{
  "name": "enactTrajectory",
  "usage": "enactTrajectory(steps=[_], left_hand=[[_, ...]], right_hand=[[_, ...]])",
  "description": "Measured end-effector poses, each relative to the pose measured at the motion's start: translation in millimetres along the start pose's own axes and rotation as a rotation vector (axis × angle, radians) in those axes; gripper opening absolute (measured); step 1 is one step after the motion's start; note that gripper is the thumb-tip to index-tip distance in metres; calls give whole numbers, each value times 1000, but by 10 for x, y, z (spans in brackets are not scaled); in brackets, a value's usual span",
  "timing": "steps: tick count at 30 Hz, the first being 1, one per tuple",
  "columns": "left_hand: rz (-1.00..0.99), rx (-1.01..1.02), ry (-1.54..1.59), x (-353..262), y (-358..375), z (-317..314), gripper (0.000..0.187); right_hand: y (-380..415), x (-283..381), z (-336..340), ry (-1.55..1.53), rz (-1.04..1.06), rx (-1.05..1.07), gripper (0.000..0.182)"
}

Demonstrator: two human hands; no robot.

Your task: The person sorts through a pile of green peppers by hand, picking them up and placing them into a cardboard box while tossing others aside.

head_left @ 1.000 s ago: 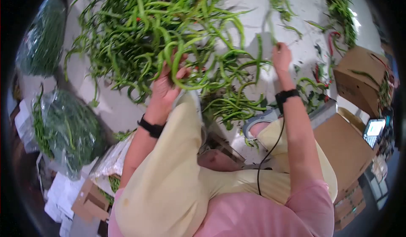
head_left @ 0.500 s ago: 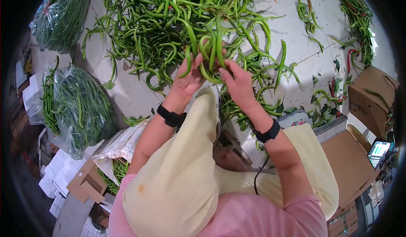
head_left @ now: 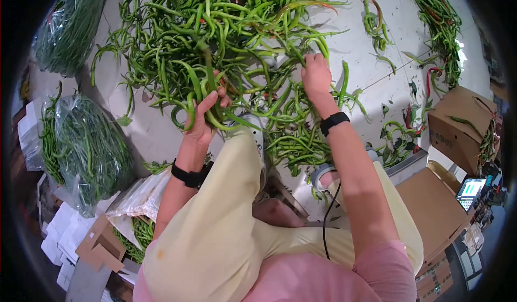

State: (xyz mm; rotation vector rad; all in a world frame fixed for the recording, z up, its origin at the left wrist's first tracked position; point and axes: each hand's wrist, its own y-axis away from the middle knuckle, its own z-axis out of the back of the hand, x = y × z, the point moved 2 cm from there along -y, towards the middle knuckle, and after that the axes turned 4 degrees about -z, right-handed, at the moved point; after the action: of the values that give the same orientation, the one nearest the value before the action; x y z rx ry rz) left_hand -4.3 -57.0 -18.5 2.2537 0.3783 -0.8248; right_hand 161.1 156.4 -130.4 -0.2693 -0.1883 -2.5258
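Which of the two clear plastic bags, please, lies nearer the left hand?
The lower clear plastic bag of green produce is nearer the left hand; the upper bag is farther, at the picture's top left.

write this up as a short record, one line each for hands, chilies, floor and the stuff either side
left: left-hand grip closed around several long green chilies
right: right-hand grip at the chili pile's edge; fingertips partly hidden, hold unclear
main pile: tangled chili pile, mostly green, some red
floor: pale tiled floor
left side: two clear plastic bags of green produce
right side: brown cardboard box, phone with lit screen
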Motion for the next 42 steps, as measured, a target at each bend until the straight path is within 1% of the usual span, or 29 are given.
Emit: enactTrajectory(steps=[1,4,6,7,8,9,10,12,13,14,16,17,19,20,21,22,24,25,28,31,33,35,36,37,38,39,40,42], left_hand=[[0,2,20,4,3,5,64],[11,9,85,33,7,34,63],[-8,27,110,34,6,38,62],[-12,20,113,37,11,29,60],[-20,14,115,32,12,19,59],[5,-5,47,48,5,40,60],[17,15,60,38,-3,-30,60],[56,35,82,48,72,-217,60],[69,65,120,126,49,-190,62],[57,66,92,126,44,-247,63],[36,62,41,116,45,-347,63],[43,71,21,139,28,-293,62],[14,5,-11,82,15,-265,62],[-2,-29,-27,57,-4,-242,62],[-9,-52,-8,49,-23,-197,52],[-14,-49,10,30,-19,-188,54],[-31,-32,48,-27,-47,-208,57],[-29,-16,92,-8,-90,-174,60],[-61,10,123,7,-111,-162,59],[5,27,239,49,-119,-88,56],[88,26,227,76,-107,-98,53],[160,5,201,153,-73,-122,49],[205,-23,150,198,-60,-138,47],[249,-49,97,233,-53,-161,46],[288,-76,44,257,-43,-197,45],[224,-61,75,216,-23,-325,41],[227,-53,99,200,-18,-356,41],[235,-46,151,182,-1,-386,40]], right_hand=[[-23,-53,2,58,60,-21,24],[-118,-490,161,-205,-149,-17,25],[-91,-810,344,-1100,-558,-10,27],[-1,-834,530,-1412,-715,1,33],[85,-783,678,-1453,-696,45,32],[149,-705,798,-1496,-669,87,31],[219,-597,921,-1539,-641,131,30],[457,60,1143,-1380,-473,408,32],[595,306,1107,-1384,-399,582,29],[703,533,1058,-1383,-316,753,26],[888,918,1005,-1184,-101,772,23],[880,920,955,-1168,-24,751,22],[732,838,803,-1138,123,709,21],[437,674,771,-871,361,311,21],[207,540,805,-860,-17,217,21],[-71,357,790,-626,-31,-27,22],[-550,-26,614,-422,167,-268,28],[-700,-184,471,-271,217,-348,24],[-810,-507,401,-13,83,105,18],[-532,-607,711,-130,182,-39,17],[-211,-745,839,-424,-177,158,19],[220,-649,885,-792,-300,230,20],[420,-488,869,-941,-399,296,20],[584,-141,996,-1016,-421,358,20],[721,111,999,-1017,-318,430,19],[830,388,1070,-1042,-200,465,17],[911,579,1086,-1059,-111,505,17],[990,756,1103,-1025,-111,710,18]])
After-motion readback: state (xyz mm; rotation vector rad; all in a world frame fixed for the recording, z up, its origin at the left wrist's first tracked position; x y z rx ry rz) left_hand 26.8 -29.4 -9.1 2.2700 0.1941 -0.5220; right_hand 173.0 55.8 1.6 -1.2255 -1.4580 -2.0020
